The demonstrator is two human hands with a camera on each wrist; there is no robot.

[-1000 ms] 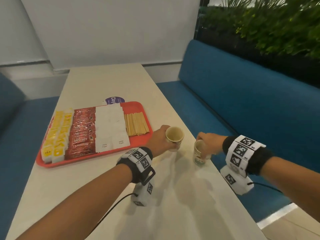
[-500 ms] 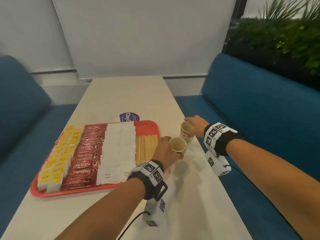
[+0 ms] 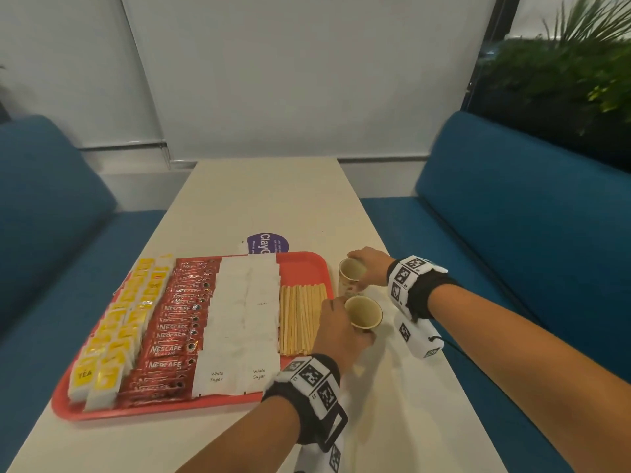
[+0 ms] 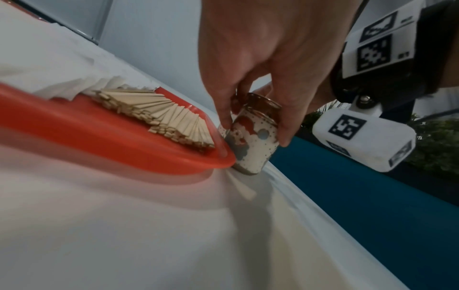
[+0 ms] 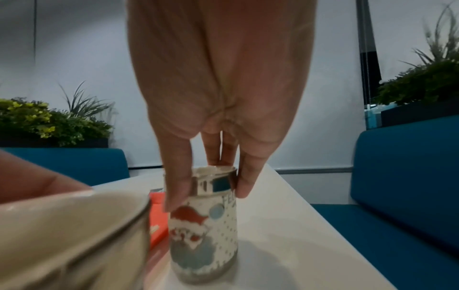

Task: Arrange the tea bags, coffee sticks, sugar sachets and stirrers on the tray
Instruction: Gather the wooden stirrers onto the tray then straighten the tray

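Observation:
On the red tray (image 3: 307,266) lie rows of yellow tea bags (image 3: 112,332), red coffee sticks (image 3: 177,329), white sugar sachets (image 3: 242,312) and wooden stirrers (image 3: 300,319). My left hand (image 3: 338,331) grips an empty paper cup (image 3: 363,312) just right of the stirrers. My right hand (image 3: 370,268) pinches the rim of a second cup (image 3: 350,273) from above. This Santa-printed cup (image 5: 206,231) stands on the table against the tray's right edge (image 4: 218,162). The left hand's cup (image 5: 74,235) looms close in the right wrist view.
The cream table (image 3: 273,199) runs away from me, its right edge close to both cups. A round purple sticker (image 3: 268,243) lies beyond the tray. Blue benches (image 3: 512,233) flank the table, and plants (image 3: 563,80) stand behind the right one.
My right hand has carried its cup forward and left, from beside the left hand's cup to the tray's right edge. The left hand keeps its cup by the stirrers.

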